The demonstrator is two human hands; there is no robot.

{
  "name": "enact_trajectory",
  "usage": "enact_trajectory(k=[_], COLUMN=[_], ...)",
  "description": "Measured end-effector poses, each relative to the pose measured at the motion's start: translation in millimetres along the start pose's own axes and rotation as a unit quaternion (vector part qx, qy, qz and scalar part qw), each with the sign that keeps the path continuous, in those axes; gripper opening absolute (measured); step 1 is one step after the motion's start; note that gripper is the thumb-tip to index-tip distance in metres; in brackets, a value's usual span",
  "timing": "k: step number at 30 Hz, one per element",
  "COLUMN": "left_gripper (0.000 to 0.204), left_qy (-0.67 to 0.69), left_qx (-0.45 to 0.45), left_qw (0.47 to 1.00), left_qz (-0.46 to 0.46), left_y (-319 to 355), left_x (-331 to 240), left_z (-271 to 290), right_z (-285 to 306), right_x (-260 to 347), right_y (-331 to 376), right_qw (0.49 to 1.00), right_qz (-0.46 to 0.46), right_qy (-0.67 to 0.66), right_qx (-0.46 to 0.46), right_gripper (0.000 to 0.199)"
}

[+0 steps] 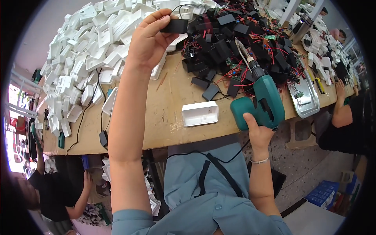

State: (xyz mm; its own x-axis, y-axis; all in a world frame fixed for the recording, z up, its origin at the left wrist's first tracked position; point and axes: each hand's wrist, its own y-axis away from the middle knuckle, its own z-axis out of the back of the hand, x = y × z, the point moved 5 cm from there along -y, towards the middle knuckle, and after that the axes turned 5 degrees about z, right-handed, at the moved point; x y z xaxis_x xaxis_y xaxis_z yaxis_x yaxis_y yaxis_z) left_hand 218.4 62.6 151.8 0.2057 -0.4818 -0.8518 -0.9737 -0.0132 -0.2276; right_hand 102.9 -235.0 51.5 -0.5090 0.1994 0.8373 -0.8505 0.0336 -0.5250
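Raised over the far side of the table, my left hand (pixel 148 41) pinches a small black rectangular box (pixel 177 26) between thumb and fingers. A thin dark wire loops up from the box. My right hand (pixel 260 135) is closed on the rear of a green soldering gun (pixel 268 100), its thumb lying along the green body. The tool's long metal tip (pixel 243 53) points away from me, over the heap of black boxes. Between my arms, near the table's front edge, an open white plastic case (pixel 200 114) lies with its hollow facing me.
White plastic cases (pixel 90 43) pile high at the left. Black boxes (pixel 219 51) with red wires and circuit boards heap at the back right. A metal tray (pixel 305 98) sits further right. Co-workers are at both sides, one person's hand (pixel 340 88) at the right edge.
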Motion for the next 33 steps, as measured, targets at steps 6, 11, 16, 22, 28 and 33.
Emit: enact_trajectory(k=[6,11,16,22,28,33], left_gripper=[0.032,0.028,0.029,0.024,0.018,0.017], left_qy=[0.048,0.165,0.202,0.181,0.107,-0.179], left_qx=[0.003,0.013,0.005,0.032,0.025,-0.042], left_qw=[0.999,0.982,0.973,0.975,0.982,0.967], left_qz=[0.025,0.092,0.108,0.124,0.154,0.174], left_y=[72,146,197,219,221,205], left_x=[11,38,59,56,50,41], left_z=[34,31,16,15,33,50], right_z=[15,12,-83,-113,-97,-93], right_x=[27,38,63,59,34,24], right_y=[57,109,93,81,73,67], right_qw=[0.983,0.989,0.858,0.689,0.740,0.878], right_qz=[0.004,-0.079,-0.213,-0.330,-0.359,-0.291], right_qy=[0.181,-0.012,-0.299,-0.610,-0.558,-0.362], right_qx=[-0.008,0.127,0.359,0.211,0.112,0.118], right_gripper=[0.045,0.046,0.053,0.071,0.038,0.025])
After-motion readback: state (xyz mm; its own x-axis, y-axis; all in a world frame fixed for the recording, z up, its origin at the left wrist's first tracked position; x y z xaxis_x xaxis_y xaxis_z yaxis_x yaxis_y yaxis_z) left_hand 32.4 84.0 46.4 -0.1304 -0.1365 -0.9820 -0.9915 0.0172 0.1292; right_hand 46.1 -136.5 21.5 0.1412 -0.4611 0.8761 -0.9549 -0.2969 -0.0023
